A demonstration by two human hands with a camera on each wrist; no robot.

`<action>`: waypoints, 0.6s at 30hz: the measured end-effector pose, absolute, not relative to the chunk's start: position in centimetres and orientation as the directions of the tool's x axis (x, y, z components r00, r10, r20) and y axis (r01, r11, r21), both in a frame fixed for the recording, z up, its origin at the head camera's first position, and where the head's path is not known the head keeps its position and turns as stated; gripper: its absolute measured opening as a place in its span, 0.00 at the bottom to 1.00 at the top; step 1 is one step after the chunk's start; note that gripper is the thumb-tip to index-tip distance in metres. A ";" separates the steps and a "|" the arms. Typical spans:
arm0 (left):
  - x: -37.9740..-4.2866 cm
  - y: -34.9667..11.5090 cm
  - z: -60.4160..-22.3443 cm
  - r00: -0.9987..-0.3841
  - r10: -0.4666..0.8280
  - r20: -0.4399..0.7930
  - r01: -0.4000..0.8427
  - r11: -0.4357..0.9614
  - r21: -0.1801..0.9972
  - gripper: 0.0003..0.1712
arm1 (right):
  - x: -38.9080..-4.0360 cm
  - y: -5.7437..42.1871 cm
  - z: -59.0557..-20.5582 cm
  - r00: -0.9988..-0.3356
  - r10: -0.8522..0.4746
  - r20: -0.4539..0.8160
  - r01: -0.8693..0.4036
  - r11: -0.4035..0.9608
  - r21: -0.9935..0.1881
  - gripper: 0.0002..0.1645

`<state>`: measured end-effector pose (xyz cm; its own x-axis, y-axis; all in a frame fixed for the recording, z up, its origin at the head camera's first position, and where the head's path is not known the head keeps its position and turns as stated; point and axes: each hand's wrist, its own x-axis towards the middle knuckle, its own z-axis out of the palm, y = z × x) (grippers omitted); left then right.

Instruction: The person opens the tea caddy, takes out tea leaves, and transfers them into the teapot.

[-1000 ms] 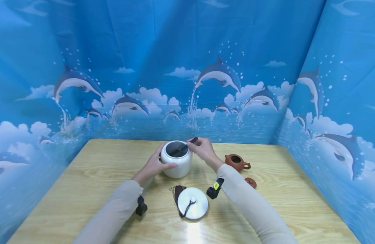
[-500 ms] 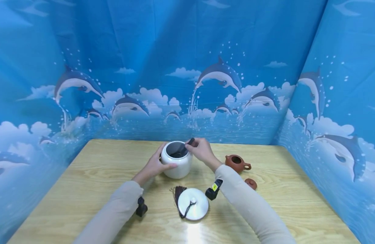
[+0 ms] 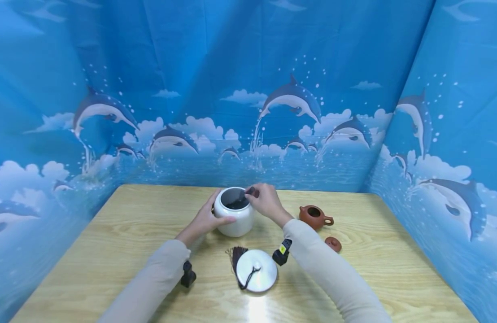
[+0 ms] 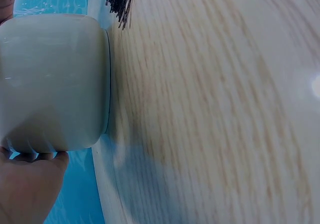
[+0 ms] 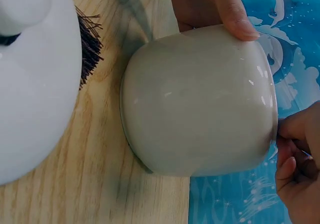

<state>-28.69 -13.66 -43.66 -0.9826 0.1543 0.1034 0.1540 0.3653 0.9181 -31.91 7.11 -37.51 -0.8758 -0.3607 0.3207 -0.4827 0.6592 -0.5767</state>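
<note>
A white ceramic jar (image 3: pixel 235 223) stands lidless on the table, its mouth tilted slightly into view. My left hand (image 3: pixel 203 220) holds it from the left, thumb across the front; the left wrist view shows fingers against the jar wall (image 4: pixel 55 83). At the right of the rim, my right hand (image 3: pixel 267 202) pinches the dark handle of a scoop (image 3: pixel 250 191), whose lower part is inside the jar. In the right wrist view, curled right fingers (image 5: pixel 287 169) are close to the rim, and the scoop is hidden there. Dark contents in the jar are hard to make out.
The white jar lid (image 3: pixel 265 271) with its dark tassel (image 3: pixel 238 255) lies in front of the jar. A brown clay teapot (image 3: pixel 311 218), uncovered, stands to the right, its small lid (image 3: pixel 333 244) nearer me. Blue dolphin-printed curtains (image 3: pixel 248 89) enclose the wooden table (image 3: pixel 151 215).
My right hand has tipped the scoop steeper and pushed it deeper into the jar, so less of its handle shows. My left hand and the jar have barely moved.
</note>
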 end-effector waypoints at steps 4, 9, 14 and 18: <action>-28.7 -13.7 -43.6 -0.985 0.150 0.089 0.139 0.367 0.920 0.65 | -31.9 7.2 -37.2 -0.876 -0.395 0.275 -0.478 0.644 -0.597 0.08; -28.8 -13.6 -43.8 -0.985 0.149 0.089 0.140 0.370 0.919 0.65 | -31.9 7.5 -36.9 -0.885 -0.415 0.211 -0.446 0.629 -0.636 0.08; -28.8 -13.7 -43.7 -0.985 0.150 0.086 0.136 0.366 0.921 0.65 | -31.9 7.6 -36.8 -0.897 -0.412 0.163 -0.408 0.623 -0.668 0.07; -28.8 -13.6 -43.7 -0.986 0.147 0.083 0.133 0.373 0.918 0.65 | -31.9 7.6 -36.5 -0.911 -0.394 0.118 -0.359 0.621 -0.697 0.08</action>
